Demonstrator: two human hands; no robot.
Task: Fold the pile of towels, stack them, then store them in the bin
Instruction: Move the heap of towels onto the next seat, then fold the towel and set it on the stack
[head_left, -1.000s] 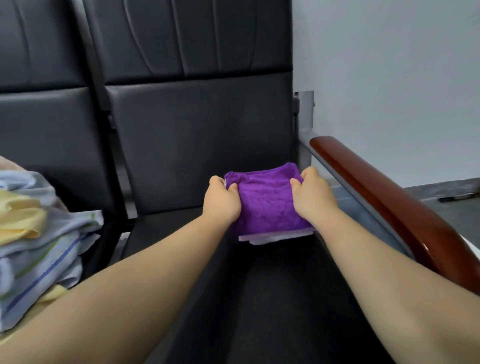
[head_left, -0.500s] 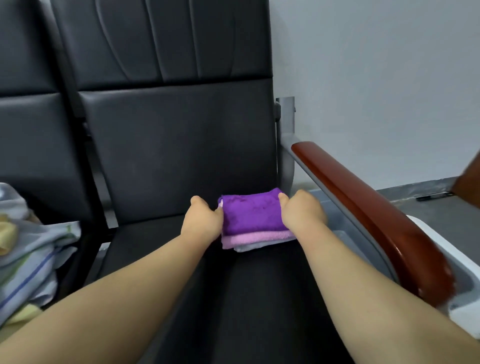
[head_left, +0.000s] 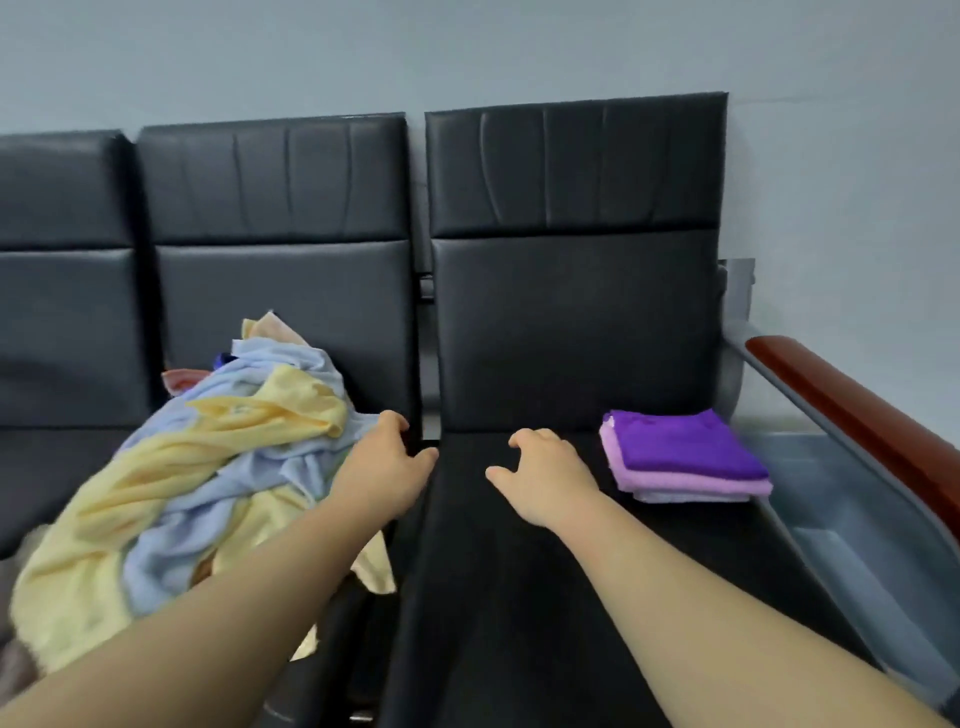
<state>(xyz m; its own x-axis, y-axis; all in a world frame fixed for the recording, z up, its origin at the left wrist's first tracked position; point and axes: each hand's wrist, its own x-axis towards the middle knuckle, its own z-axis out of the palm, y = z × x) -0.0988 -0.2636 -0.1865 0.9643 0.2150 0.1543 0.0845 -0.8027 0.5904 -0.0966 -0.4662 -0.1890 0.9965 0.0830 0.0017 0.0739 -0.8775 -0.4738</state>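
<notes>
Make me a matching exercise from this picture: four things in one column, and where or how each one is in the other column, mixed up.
Column one:
1 purple towel
2 towel pile
3 armrest
4 bin

Column two:
A grey, below the armrest
B unfolded, heaped on the middle seat
C folded, topping the stack on the right seat
D reddish-brown, far right

Pairs: 1-C, 2-B, 3-D, 4-A

Single wide-angle view from the person's head, looking forward and down along both forearms onto a row of black seats set against a pale wall. The left hand and right hand sit mid-frame, close to the lens. Beyond the fingertips: backrests. Left of the fingers: towel pile. Right of them: folded stack, then bin at the frame edge.
</notes>
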